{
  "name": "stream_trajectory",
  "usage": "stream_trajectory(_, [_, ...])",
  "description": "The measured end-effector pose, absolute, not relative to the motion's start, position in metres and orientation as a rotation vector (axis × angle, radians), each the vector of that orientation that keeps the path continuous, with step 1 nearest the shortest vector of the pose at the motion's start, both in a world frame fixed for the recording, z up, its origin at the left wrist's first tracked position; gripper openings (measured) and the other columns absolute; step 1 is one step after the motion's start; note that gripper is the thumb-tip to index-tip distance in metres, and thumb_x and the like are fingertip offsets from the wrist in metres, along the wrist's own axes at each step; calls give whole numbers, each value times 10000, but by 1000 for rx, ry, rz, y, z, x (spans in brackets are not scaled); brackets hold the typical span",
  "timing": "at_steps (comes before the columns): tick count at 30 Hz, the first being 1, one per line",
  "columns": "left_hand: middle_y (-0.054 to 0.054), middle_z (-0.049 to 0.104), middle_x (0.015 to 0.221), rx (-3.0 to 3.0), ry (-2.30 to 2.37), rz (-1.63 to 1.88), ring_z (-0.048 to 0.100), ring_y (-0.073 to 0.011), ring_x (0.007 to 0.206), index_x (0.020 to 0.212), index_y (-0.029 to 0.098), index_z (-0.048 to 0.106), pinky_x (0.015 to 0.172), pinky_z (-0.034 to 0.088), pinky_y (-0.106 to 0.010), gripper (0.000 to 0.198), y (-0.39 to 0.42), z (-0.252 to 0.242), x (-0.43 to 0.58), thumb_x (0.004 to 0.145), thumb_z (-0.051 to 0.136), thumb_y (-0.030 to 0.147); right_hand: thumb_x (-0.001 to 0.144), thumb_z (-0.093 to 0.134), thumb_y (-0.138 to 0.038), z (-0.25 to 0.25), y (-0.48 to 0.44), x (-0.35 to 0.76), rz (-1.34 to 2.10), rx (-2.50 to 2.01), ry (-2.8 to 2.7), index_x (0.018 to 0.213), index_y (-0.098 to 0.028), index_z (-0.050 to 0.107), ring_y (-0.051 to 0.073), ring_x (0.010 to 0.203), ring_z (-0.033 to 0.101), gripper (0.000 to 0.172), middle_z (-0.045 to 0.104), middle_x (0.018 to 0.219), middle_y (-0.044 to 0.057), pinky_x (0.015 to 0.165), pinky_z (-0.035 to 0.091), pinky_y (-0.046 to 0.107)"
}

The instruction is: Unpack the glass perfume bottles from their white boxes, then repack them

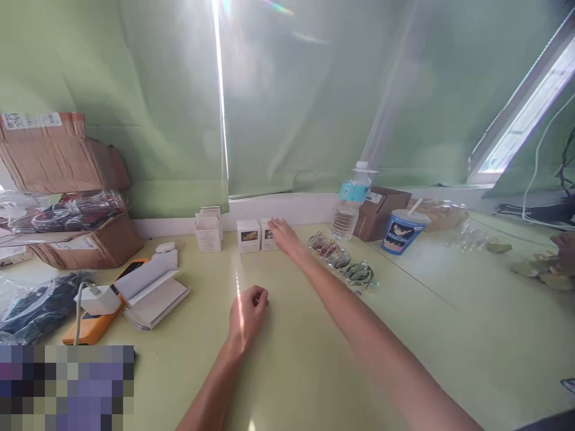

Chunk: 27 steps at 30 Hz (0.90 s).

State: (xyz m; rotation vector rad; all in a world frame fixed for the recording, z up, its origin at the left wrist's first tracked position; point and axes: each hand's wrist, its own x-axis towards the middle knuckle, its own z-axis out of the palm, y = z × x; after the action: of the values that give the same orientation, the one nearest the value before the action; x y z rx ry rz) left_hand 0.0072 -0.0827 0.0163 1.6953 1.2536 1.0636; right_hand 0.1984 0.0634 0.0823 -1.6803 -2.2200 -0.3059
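My left hand (pixel 249 314) rests on the pale yellow table with its fingers curled in; whether anything is inside cannot be made out. Farther off, my right hand (pixel 284 235) touches the top right of a small white card stack (pixel 268 237) with its fingers stretched. Just left of that stack stands another white stack with a dark picture (pixel 248 236). More white stacks covered in text (pixel 208 233) stand farther left by the wall. Several bundles of bangle-like pieces in clear wrap (pixel 338 257) lie right of my right hand.
A water bottle (pixel 348 209), a brown box (pixel 380 215) and a blue cup with a straw (pixel 403 232) stand at the back right. An open booklet (pixel 155 296), orange object (pixel 96 323) and cartons (pixel 90 245) occupy the left. Another person's hand (pixel 565 251) is at the right edge.
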Motion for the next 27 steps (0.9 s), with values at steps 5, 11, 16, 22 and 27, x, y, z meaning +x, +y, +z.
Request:
stream_trajectory(5, [-26,698,739,1614,1236,1131,589,-149,597,779,203,672,551,435,-250,338,-80,20,5,852,478,470,939,308,-97,84,48,142,-337,-1555,-2201,1322,-84,473,289,1314,360,417,360,1464,190,1084,259,457])
stream_trajectory(11, [-66,674,741,1280,1388,1441,515,-114,479,861,138,656,449,404,-239,529,-66,26,-22,844,424,613,890,485,-275,93,63,41,-199,-1352,-2391,1077,-210,645,212,1035,588,255,363,1466,48,851,492,320])
stream_trajectory(16, [-60,657,784,1282,1593,1574,534,-143,552,906,159,650,548,455,-286,458,-59,42,-51,853,424,554,829,521,-162,99,76,11,-120,-1399,-2412,945,-125,670,212,839,633,192,562,1203,134,748,516,326])
stream_trajectory(22, [-126,617,1082,1632,1924,1654,508,-330,1092,911,216,676,968,355,-506,282,-70,69,-75,820,519,432,902,373,-65,109,25,53,-175,-1336,-2353,961,-136,632,186,881,604,275,581,1125,105,791,480,301])
stream_trajectory(27, [-219,498,1333,1980,2545,1239,226,-425,1358,837,128,705,1050,219,-601,294,-75,66,-110,789,501,334,968,320,-146,111,-61,137,-157,-1231,-2260,966,-179,623,171,868,605,305,587,1100,80,798,468,297])
